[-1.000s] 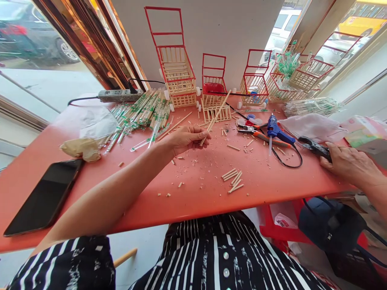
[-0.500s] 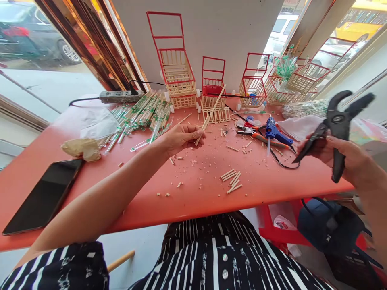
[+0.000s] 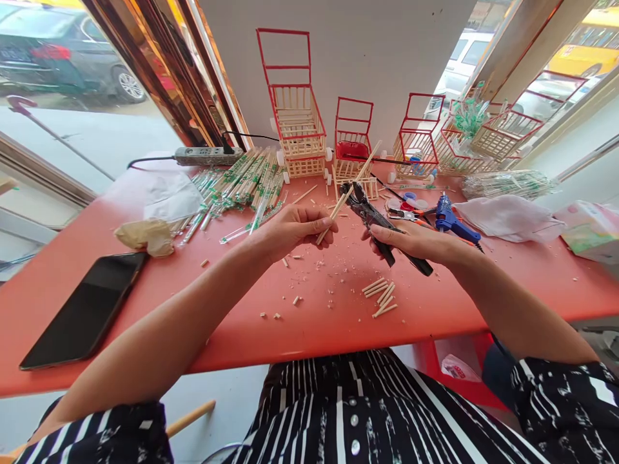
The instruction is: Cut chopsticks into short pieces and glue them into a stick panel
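Observation:
My left hand (image 3: 312, 227) pinches wooden sticks (image 3: 342, 201) that slant up and away over the table's middle; how many sticks it holds I cannot tell. Black-handled cutting pliers (image 3: 370, 216) are gripped in my right hand (image 3: 403, 238), their jaws at the sticks just beyond my left fingers. Whether the jaws touch the wood is unclear. Below the hands, several short cut stick pieces (image 3: 382, 293) lie in a small group. Small offcuts and crumbs (image 3: 296, 301) are scattered around them on the red table (image 3: 251, 338).
Small stick-built carts with red handles (image 3: 300, 122) stand along the wall. Plastic-wrapped sticks (image 3: 242, 187) and a power strip (image 3: 207, 155) lie at back left, a phone (image 3: 84, 309) at front left. A blue glue gun (image 3: 449, 218), a white cloth (image 3: 510, 218) and a box (image 3: 592, 231) are rightward.
My right hand has brought the pliers from the far right in to the sticks, and their jaws have turned toward them. My left hand still holds the sticks. The view has shifted slightly.

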`<state>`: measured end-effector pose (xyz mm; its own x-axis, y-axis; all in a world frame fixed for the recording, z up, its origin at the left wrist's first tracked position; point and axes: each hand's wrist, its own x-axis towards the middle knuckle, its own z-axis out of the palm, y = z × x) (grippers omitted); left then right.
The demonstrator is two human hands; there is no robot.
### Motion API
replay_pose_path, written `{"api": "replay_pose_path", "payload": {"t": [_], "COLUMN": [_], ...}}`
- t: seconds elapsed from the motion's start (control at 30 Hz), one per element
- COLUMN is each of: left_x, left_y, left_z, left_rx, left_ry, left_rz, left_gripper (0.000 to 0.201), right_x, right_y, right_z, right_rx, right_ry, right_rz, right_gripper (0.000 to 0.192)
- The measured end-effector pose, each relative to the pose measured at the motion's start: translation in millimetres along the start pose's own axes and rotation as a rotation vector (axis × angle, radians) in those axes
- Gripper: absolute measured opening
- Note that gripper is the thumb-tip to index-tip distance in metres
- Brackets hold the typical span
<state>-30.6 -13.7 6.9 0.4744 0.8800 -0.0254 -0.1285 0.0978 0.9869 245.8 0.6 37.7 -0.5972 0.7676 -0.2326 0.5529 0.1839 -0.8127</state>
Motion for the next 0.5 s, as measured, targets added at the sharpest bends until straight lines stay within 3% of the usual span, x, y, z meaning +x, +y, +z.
{"api": "replay_pose_path", "payload": {"t": [0.5], "left_x": [-0.1], "left_y": [-5.9], "left_z": [6.0], "left_rx": [0.264], "left_ry": [0.056], "left_rz": [0.032], "left_gripper": [0.031], "right_x": [-1.7], "right_y": [7.9], "right_z": [3.2], "right_rx": [-0.045], "right_ry": [0.024], "right_rz": [-0.002], "right_gripper": [0.069]}}
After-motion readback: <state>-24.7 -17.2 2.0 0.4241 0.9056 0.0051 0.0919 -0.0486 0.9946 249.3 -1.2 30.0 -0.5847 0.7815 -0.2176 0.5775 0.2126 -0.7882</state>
